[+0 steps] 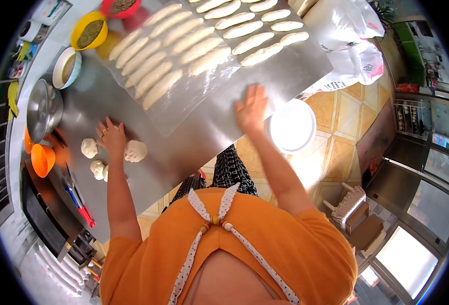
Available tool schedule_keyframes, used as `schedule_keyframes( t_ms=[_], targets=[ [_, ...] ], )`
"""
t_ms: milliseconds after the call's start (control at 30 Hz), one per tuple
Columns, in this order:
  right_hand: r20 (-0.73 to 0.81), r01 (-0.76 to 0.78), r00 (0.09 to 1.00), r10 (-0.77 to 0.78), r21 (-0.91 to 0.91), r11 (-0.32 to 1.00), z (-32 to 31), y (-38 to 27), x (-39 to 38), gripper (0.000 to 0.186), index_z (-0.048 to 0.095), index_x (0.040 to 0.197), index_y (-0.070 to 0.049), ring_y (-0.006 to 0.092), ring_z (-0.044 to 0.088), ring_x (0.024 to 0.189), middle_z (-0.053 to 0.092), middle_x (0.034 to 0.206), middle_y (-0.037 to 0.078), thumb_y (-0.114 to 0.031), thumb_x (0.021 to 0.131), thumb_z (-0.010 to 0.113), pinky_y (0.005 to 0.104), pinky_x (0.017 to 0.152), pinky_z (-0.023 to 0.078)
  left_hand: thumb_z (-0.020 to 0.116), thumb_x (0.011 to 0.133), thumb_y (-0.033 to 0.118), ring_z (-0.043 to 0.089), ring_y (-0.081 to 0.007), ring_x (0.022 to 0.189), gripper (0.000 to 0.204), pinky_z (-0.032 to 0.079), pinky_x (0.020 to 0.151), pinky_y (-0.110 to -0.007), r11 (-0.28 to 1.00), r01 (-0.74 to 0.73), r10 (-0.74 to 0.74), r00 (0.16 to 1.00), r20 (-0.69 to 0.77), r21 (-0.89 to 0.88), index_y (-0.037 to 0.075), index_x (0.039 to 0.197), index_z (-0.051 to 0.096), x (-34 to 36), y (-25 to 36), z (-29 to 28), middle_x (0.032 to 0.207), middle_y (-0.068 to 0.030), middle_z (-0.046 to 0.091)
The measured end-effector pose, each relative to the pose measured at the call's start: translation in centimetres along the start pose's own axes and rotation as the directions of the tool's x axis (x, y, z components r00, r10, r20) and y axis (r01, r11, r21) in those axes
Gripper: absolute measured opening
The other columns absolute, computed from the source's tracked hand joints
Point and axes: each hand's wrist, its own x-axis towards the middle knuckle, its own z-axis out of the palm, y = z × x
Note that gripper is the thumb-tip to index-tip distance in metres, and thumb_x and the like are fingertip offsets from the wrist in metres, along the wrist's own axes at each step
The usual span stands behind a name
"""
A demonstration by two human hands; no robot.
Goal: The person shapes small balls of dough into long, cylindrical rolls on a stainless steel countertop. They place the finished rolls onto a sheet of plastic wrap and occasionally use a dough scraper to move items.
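My left hand [112, 138] rests on the steel table [183, 147], fingers spread, touching a lump of dough [135, 151] just to its right. Two more dough lumps [89, 148] [97, 168] lie to its left and below it. My right hand [251, 108] lies flat and open on the table near the edge of a shiny sheet [194, 101] that carries several long shaped dough rolls [162, 88]. Neither hand holds anything.
A yellow bowl [89, 29], a white bowl [66, 67], a red bowl [120, 7] and a steel pot [44, 108] stand along the far left. Orange bowls [42, 158] sit lower left. A white round lid [292, 126] is beside the table's edge; white bags [351, 46] lie at the right.
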Motion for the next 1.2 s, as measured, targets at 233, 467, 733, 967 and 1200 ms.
schedule_keyframes(
  t_ms=[233, 467, 733, 967, 1200],
  targets=[
    [0.153, 0.478, 0.803, -0.576, 0.412, 0.776, 1.9, -15.6, -13.2, 0.06, 0.047, 0.14, -0.003, 0.0365, 0.028, 0.142, 0.032, 0.154, 0.019, -0.038, 0.092, 0.055, 0.054, 0.114, 0.025, 0.066, 0.089, 0.028, 0.06, -0.0394, 0.099, 0.036, 0.049, 0.087, -0.047, 0.97, -0.131, 0.143, 0.989, 0.048, -0.207, 0.006, 0.115, 0.058, 2.7, -3.2, 1.0, 0.111, -0.0169, 0.061],
    [0.527, -0.528, 0.849, -0.032, 0.846, -0.072, -1.4, -15.4, -10.0, 0.046, 0.059, 0.121, -0.002, 0.022, 0.064, 0.096, 0.065, 0.107, 0.01, -0.041, 0.102, 0.043, 0.0403, 0.079, 0.053, 0.057, 0.095, 0.026, 0.063, -0.0323, 0.088, 0.027, 0.048, 0.079, -0.042, 0.218, -0.078, 0.179, 0.983, -0.039, -0.973, 0.0, 0.104, 0.061, -3.8, 12.6, -9.4, 0.095, -0.0181, 0.065],
    [-0.195, -0.103, 0.964, 0.179, 0.343, 0.934, -0.5, -7.5, -8.9, 0.019, 0.06, 0.094, -0.004, 0.0348, 0.062, 0.09, 0.065, 0.093, 0.012, -0.023, 0.092, 0.056, 0.0453, 0.078, 0.048, 0.067, 0.084, 0.019, 0.06, -0.0398, 0.1, 0.041, 0.047, 0.086, -0.047, 0.183, -0.085, 0.603, 0.796, 0.044, -0.979, 0.004, 0.12, 0.055, -15.0, 19.4, -3.1, 0.107, -0.0203, 0.063],
    [-0.26, 0.253, 0.942, -0.214, 0.13, 0.959, 0.1, -7.3, -0.7, 0.012, 0.056, 0.09, -0.008, 0.0313, 0.059, 0.089, 0.062, 0.088, 0.009, -0.02, 0.09, 0.057, 0.0436, 0.077, 0.045, 0.076, 0.076, 0.028, 0.061, -0.04, 0.096, 0.05, 0.048, 0.084, -0.05, 0.421, -0.202, 0.669, 0.728, 0.153, -0.884, 0.002, 0.112, 0.055, -9.0, 22.6, -3.7, 0.101, -0.0218, 0.063],
    [0.161, -0.146, 0.985, 0.057, 0.627, 0.765, -1.9, -7.7, -3.8, 0.018, 0.063, 0.089, -0.008, 0.031, 0.065, 0.073, 0.065, 0.075, 0.012, -0.025, 0.091, 0.06, 0.0408, 0.065, 0.052, 0.069, 0.087, 0.033, 0.069, -0.0401, 0.08, 0.049, 0.056, 0.068, -0.048, 0.552, 0.056, 0.598, 0.669, 0.442, -0.832, -0.007, 0.109, 0.053, -10.9, 22.4, -1.9, 0.093, -0.0273, 0.068]
  ],
)
